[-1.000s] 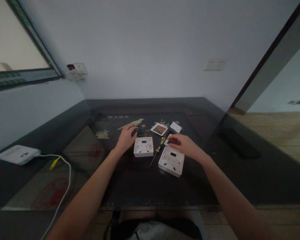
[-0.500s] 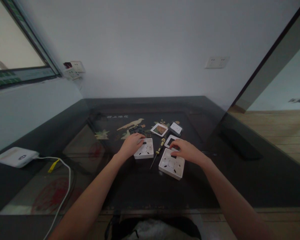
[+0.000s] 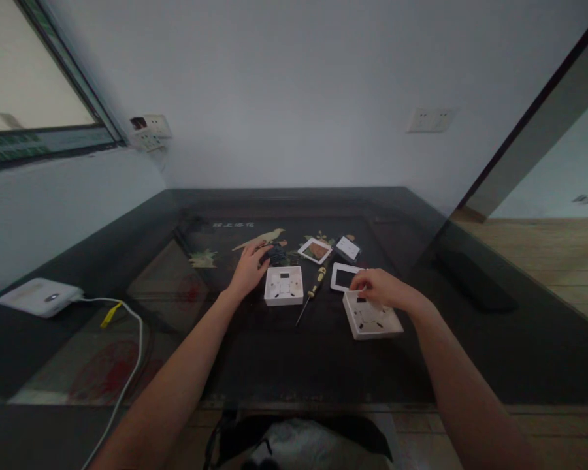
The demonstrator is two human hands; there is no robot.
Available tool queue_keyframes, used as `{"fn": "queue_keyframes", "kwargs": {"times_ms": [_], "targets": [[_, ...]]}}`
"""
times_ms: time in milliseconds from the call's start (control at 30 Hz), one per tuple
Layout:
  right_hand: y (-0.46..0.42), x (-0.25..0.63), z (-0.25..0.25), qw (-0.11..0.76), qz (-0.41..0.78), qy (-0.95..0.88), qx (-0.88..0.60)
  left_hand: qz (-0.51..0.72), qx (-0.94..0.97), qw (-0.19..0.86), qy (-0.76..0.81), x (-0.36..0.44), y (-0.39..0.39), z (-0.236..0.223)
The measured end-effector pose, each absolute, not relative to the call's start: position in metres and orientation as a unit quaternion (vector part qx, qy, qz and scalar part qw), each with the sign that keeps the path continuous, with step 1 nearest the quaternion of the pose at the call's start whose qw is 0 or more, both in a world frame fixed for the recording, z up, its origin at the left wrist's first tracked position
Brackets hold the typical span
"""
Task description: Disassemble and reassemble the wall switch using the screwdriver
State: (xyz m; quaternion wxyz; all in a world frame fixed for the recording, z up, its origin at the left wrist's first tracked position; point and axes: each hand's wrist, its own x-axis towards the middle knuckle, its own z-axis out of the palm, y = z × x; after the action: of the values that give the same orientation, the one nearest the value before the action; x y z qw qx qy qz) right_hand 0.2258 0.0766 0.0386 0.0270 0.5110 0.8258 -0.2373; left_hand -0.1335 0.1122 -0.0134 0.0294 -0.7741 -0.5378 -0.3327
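Note:
My right hand (image 3: 385, 288) pinches the far edge of a white square socket back box (image 3: 373, 321), which sits turned on the dark table. A white cover frame (image 3: 343, 277) lies just beyond it, partly behind my fingers. At the left, my left hand (image 3: 247, 269) has its fingers apart at the near-left end of a dark socket module (image 3: 277, 252). It appears to touch the module, and part of that is hidden. A second white back box (image 3: 284, 287) stands open side up beside this hand. A yellow-and-black-handled screwdriver (image 3: 311, 294) lies between the two boxes.
Farther back lie another white frame (image 3: 315, 250) and a white-faced socket (image 3: 347, 249). At the left, a white device (image 3: 42, 297) trails a white cable (image 3: 138, 352) with a yellow tag (image 3: 110, 314) over the glass-topped table (image 3: 274, 365). Wall sockets (image 3: 430, 120) are behind.
My right hand has shifted the right-hand box to the right and turned it. My left hand has left the other box and moved up and left to the dark module.

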Motion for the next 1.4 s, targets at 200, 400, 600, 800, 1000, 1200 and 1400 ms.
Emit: {"fn": "queue_keyframes", "kwargs": {"times_ms": [200, 400, 600, 800, 1000, 1200, 1400], "targets": [[0.080, 0.234, 0.043, 0.019, -0.254, 0.829, 0.499, -0.308, -0.791, 0.016, -0.528, -0.141, 0.121, -0.017], [0.067, 0.232, 0.055, -0.032, -0.266, 0.832, 0.486, -0.288, -0.806, -0.018, -0.517, -0.150, 0.123, -0.010], [0.064, 0.231, 0.062, -0.139, -0.236, 0.827, 0.491, -0.290, -0.798, -0.081, -0.523, -0.148, 0.122, -0.010], [0.066, 0.216, 0.058, -0.220, -0.209, 0.827, 0.473, -0.364, -0.745, -0.178, -0.530, -0.147, 0.122, 0.004], [0.060, 0.202, 0.063, -0.263, -0.166, 0.832, 0.459, -0.513, -0.601, -0.340, -0.510, -0.132, 0.104, 0.020], [0.055, 0.178, 0.053, -0.242, -0.124, 0.858, 0.436, -0.553, -0.480, -0.541, -0.414, -0.100, 0.064, 0.039], [0.057, 0.154, 0.033, -0.170, -0.049, 0.895, 0.410, -0.547, -0.413, -0.636, -0.354, -0.081, 0.031, 0.054]]}}
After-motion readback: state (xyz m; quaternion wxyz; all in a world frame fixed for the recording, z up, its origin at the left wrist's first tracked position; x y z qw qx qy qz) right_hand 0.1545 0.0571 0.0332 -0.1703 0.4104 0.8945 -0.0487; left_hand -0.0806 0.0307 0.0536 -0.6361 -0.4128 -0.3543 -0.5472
